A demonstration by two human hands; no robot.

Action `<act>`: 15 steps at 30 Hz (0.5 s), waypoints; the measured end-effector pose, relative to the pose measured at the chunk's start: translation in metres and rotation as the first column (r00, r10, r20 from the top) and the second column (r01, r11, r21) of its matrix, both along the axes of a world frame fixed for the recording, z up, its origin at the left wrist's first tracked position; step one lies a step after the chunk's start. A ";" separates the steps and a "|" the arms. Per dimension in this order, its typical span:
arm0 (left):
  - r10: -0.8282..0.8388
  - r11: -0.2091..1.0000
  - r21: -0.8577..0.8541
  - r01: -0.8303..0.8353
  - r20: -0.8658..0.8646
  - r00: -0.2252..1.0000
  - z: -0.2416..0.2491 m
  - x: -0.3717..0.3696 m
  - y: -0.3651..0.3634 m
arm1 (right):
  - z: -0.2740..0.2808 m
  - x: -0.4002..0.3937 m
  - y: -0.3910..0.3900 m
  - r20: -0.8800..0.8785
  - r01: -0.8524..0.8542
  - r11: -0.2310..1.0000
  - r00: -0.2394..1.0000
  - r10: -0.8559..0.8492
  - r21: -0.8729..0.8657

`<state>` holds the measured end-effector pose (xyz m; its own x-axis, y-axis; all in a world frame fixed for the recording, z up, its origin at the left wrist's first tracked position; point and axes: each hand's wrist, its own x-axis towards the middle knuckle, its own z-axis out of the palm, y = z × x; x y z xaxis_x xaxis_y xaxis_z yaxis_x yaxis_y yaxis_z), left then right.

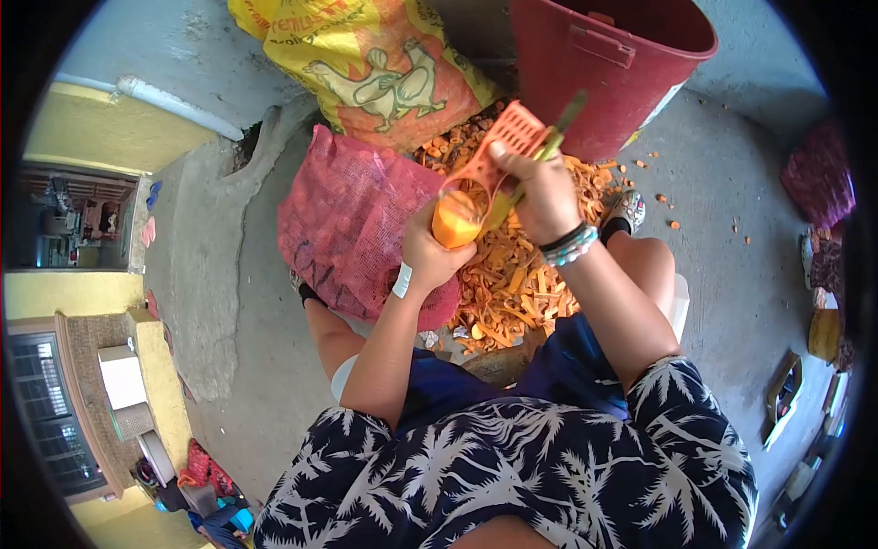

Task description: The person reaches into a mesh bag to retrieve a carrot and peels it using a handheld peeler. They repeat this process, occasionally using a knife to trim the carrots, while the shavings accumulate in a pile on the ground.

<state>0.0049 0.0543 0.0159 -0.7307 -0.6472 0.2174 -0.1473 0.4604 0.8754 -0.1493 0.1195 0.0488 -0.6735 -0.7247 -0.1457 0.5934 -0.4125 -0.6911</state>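
Orange vegetable (455, 222): one piece, peeled end facing us, held upright-tilted in our left hand (430, 252), fingers wrapped round its lower part; it sits above the peel heap, centre of view

Left hand: closed round the orange vegetable; white band (402, 280) at the wrist

Right hand (541, 197): closed on the green-handled peeler (535, 156), gripped together with an orange perforated plastic scoop (503, 146); peeler's blade end lies against the right side of the vegetable, handle tip pointing far and right; beaded bracelets (569, 245), black and turquoise, at the wrist

Peel heap (517, 284): orange strips and scraps piled on the concrete floor (722, 238) between our knees, running far towards the bucket; loose scraps scattered to the right

Red plastic bucket (608, 64): far right of the heap, upright, touching the heap's far edge

Pink mesh sack (352, 220): filled, lying left of the heap, just beside our left hand

Yellow printed sack (375, 59): far, behind the mesh sack, bird figure on its face

Our clothing: dark shirt with white palm-leaf print (512, 467), blue shorts (567, 366); one patterned shoe (629, 209) visible far right of the heap

Right margin: assorted items along the edge, too blurred to tell
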 end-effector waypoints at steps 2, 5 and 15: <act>-0.058 0.998 0.027 0.057 0.027 0.998 0.000 0.000 0.002 | -0.016 -0.007 -0.005 0.040 -0.006 0.996 0.999 0.002 0.094; -0.119 0.986 0.111 0.123 -0.037 0.992 0.004 0.005 0.006 | -0.048 -0.052 -0.010 -0.254 0.217 0.942 0.955 -0.151 0.257; -0.192 0.888 0.416 0.196 -0.051 0.980 -0.013 0.002 0.001 | -0.025 -0.028 -0.013 -0.051 -0.144 0.978 0.987 0.153 0.148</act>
